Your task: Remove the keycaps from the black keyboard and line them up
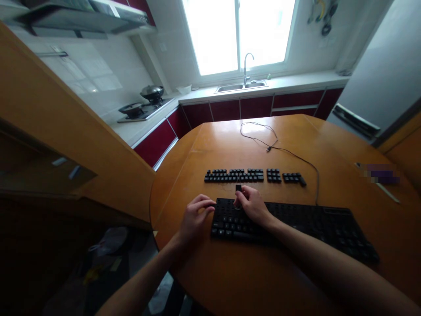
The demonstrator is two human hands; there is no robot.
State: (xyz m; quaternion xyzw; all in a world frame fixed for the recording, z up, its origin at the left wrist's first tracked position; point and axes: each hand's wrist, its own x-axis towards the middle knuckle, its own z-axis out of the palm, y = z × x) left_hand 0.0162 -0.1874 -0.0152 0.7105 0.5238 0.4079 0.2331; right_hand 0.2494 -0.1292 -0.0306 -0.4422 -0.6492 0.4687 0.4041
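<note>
Head view, looking down on a black keyboard [305, 217] lying flat, keys up, on the near part of a rounded wooden counter [223, 145], partly covered by the right forearm [305, 252]. Pinched narrowly in the right grip [251, 204], over the left portion of the keyboard: a small black tool [238, 188] with thin wire showing above and below. Too fine and dark to tell any hold on a key. Left grip [193, 216] loosely curled, nothing visible in it, fingertips at the far left corner of the keyboard; cannot tell touching from barely apart.

Possible trouble, by judgement: slipping of the wire from too shallow or lopsided a hold; damage to a switch from a tilted pull; sliding of the whole keyboard from too light a steadying touch at the left. Likewise, scattering of the loose keycaps [223, 177] just beyond, from a careless brush of the knuckles, or skewing from a snag on the cable [317, 184].

Long axis of the keyboard running left to right, slanted slightly, right end nearer the body. Space-bar edge toward the person, cable edge toward the window [213, 39].
</note>
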